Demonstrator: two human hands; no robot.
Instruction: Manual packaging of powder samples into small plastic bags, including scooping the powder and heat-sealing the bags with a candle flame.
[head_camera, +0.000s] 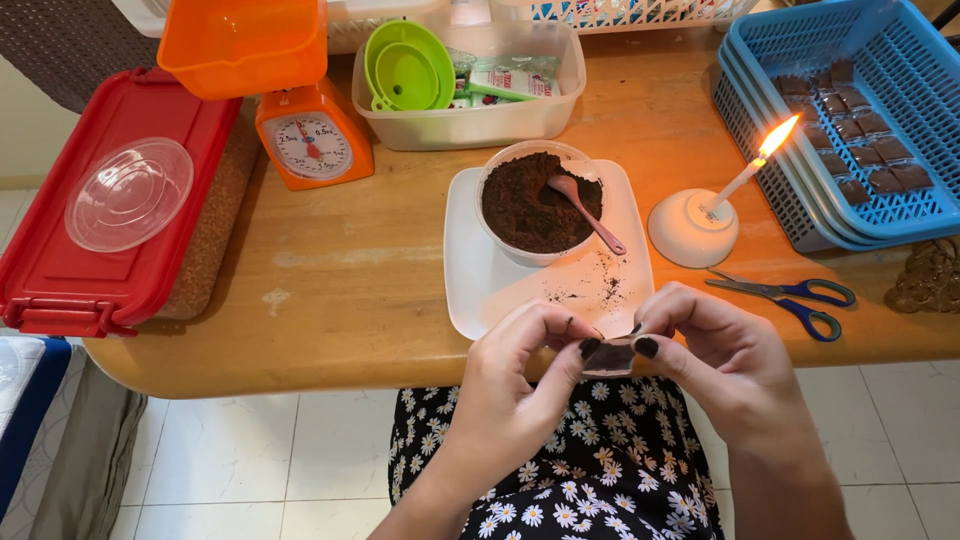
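Fingertips of the left hand (520, 375) and right hand (715, 350) are closed on a small brown packet (609, 357), held between both. Sealing seems in hand; the open edge probably needs the candle flame (779, 135).

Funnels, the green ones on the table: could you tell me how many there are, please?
2: both green funnels sit nested together, leaning at the left end of the clear tub behind the bowl; another beneath may be hidden.

Small packet (608, 357) mostly hidden between both hands' fingertips; orange tub (243, 40) and blue baskets (850, 120) cut by the frame edge
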